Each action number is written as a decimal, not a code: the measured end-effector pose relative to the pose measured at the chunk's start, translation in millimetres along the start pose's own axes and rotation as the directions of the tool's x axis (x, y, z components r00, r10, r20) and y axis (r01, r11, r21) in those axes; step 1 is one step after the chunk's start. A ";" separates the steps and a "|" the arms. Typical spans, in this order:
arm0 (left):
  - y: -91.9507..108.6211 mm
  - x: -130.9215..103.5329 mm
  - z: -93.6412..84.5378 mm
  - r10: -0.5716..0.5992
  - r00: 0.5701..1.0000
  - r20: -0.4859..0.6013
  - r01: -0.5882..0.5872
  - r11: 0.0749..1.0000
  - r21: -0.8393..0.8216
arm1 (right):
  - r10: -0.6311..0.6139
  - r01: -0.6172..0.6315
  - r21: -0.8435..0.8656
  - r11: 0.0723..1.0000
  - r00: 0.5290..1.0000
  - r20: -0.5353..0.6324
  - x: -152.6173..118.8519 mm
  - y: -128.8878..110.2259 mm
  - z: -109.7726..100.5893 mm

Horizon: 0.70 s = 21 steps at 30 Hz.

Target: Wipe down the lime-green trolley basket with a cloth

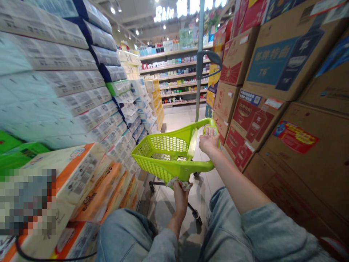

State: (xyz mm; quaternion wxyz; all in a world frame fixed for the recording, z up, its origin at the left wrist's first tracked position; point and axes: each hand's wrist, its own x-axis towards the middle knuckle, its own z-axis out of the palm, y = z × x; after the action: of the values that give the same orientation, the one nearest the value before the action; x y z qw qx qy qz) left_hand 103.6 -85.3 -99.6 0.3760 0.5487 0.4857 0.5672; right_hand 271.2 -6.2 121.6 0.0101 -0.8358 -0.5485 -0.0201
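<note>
In the head view a lime-green shopping cart (pixel 156 171) with a perforated basket stands on dark wheeled legs in front of my knees. My right hand (pixel 209 141) is closed round the cart's handle at its near right end. Lower down, my left hand (pixel 181 195) pinches a crumpled, pale patterned cloth (pixel 180 183) against the outer near side of the basket. Part of the cloth is hidden by my fingers. Inside the basket no goods show.
Stacked tissue packs (pixel 73 82) wall the left side, with orange-banded packs (pixel 91 194) low down. Cardboard cartons (pixel 275 65) rise on the right. A grey pole (pixel 200 32) with a handle stands behind the cart. Stocked shelves (pixel 177 76) cross the far end of the tiled aisle.
</note>
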 end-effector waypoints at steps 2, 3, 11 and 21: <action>5.3 2.0 1.6 0.045 0.999 -0.003 -0.045 0.999 0.014 | -0.003 0.003 -0.002 1.000 1.000 -0.002 -0.4 0.4 -0.5; 7.1 3.1 1.4 0.069 0.998 0.004 -0.069 0.997 0.017 | -0.004 0.004 -0.002 1.000 1.000 -0.004 -0.5 0.4 -0.6; -10.5 19.0 -23.2 0.011 0.965 0.260 -0.036 0.995 0.090 | 0.011 -0.011 -0.013 1.000 1.000 -0.009 3.0 0.4 1.8; 54.1 47.6 -30.5 0.262 0.962 0.073 -0.270 0.949 0.160 | 0.006 -0.006 -0.025 1.000 1.000 -0.019 0.7 4.4 1.3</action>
State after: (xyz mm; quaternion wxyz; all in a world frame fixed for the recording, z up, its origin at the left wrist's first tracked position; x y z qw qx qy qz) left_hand 73.7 -57.1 -33.0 0.2606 0.6532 0.4437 0.5554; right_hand 275.6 -7.2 120.3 0.0047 -0.8373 -0.5455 -0.0348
